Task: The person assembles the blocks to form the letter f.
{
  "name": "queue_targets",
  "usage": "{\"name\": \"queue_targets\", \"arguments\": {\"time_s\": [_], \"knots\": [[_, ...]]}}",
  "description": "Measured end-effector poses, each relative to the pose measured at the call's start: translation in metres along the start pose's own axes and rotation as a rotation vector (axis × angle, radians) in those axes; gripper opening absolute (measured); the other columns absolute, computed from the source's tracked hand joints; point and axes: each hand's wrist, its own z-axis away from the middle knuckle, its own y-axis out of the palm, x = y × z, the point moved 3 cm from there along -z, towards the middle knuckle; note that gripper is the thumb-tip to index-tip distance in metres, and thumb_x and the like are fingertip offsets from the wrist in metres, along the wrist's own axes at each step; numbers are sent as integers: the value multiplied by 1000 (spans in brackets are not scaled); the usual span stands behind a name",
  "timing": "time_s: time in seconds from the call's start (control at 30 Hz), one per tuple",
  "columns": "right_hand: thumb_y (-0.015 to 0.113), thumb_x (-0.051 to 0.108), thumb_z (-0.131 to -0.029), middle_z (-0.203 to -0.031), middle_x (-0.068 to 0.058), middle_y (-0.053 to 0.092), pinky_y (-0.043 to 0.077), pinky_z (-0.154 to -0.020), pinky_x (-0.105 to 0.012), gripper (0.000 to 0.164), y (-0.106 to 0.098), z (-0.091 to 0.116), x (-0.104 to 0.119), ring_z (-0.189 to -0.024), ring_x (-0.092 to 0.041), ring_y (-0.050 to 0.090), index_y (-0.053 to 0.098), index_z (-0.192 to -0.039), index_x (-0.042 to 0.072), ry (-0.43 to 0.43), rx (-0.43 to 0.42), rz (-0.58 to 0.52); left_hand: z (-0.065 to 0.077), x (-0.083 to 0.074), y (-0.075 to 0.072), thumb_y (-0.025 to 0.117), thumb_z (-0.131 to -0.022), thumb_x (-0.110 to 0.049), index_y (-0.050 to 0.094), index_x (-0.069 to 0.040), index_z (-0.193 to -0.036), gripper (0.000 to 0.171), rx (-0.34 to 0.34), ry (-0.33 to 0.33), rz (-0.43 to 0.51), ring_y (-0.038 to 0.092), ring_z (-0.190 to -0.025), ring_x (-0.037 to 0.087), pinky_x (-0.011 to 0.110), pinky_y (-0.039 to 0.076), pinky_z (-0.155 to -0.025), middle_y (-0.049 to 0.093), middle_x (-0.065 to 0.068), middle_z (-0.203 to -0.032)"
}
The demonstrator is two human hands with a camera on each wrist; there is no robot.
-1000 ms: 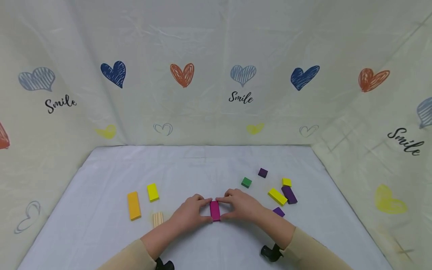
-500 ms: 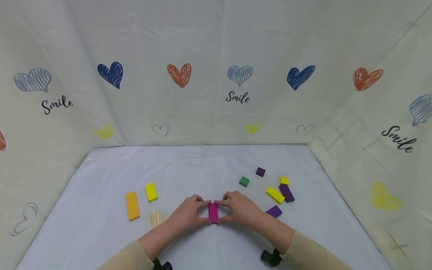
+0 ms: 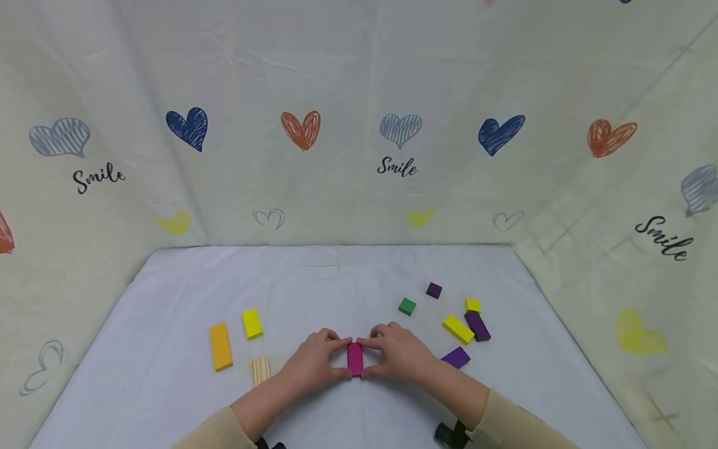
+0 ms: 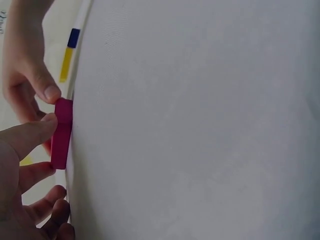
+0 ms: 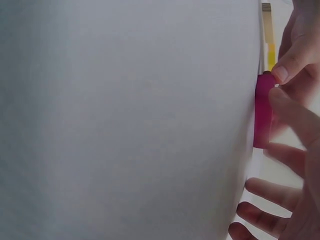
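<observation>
A magenta rectangular block (image 3: 355, 360) lies lengthwise at the near middle of the white table, between the two hands. My left hand (image 3: 314, 360) grips it from the left, index fingertip at the far end and thumb at the near end. From the right, my right hand (image 3: 402, 354) holds it the same way. In the left wrist view the block (image 4: 62, 135) has the left thumb on its side. The right wrist view shows the right thumb against the block (image 5: 264, 112), the left thumb at its upper end.
Left of the hands lie an orange block (image 3: 221, 347), a yellow block (image 3: 252, 323) and pale striped wood (image 3: 260, 370), partly behind the left forearm. To the right are a green cube (image 3: 407, 306), a long yellow block (image 3: 458, 329) and several purple and yellow pieces.
Both hands keep hold of the magenta block, which has shifted slightly nearer. The right forearm has uncovered more of a purple block. The head view has moved a little.
</observation>
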Motion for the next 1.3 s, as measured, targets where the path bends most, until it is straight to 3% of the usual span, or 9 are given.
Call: {"name": "queue_targets", "arguments": {"time_s": [0.3, 0.47, 0.83, 1.1, 1.3], "knots": [[80, 57, -75, -117, 2, 63, 54, -87, -38, 64, 0, -1, 0, -104, -17, 53, 64, -133, 35, 8, 2, -6, 1, 1, -1, 80, -80, -46, 61, -23, -137, 65, 0, 1, -2, 53, -103, 20, 41, 54, -89, 58, 2, -119], [79, 57, -75, -118, 2, 63, 54, -89, -40, 64, 2, -1, 2, -106, -18, 54, 64, -133, 36, 16, 14, -20, 9, 7, -2, 80, -81, -42, 62, -23, -135, 60, -16, 3, -32, 54, -106, 21, 41, 54, -89, 59, 2, -120], [78, 60, -75, -120, 2, 62, 53, -89, -39, 64, 0, -1, 1, -107, -17, 53, 64, -133, 35, 23, 23, -22, 41, 29, -34, 79, -83, -40, 62, -25, -134, 56, -56, -113, 38, 52, -116, 25, 46, 52, -95, 57, 1, -126], [77, 59, -76, -122, 2, 61, 52, -92, -40, 65, 0, -1, 1, -109, -18, 52, 63, -135, 35, 22, 34, -30, 73, 53, -59, 79, -83, -36, 62, -24, -134, 55, -166, -246, 67, 51, -123, 27, 48, 47, -99, 55, 3, -132], [78, 59, -76, -122, 2, 61, 53, -91, -40, 65, -1, 0, 1, -109, -18, 52, 63, -134, 35, 31, 33, -32, 91, 72, -67, 79, -83, -35, 62, -18, -134, 57, -204, -264, 28, 51, -124, 33, 52, 47, -97, 55, 8, -133]]}}
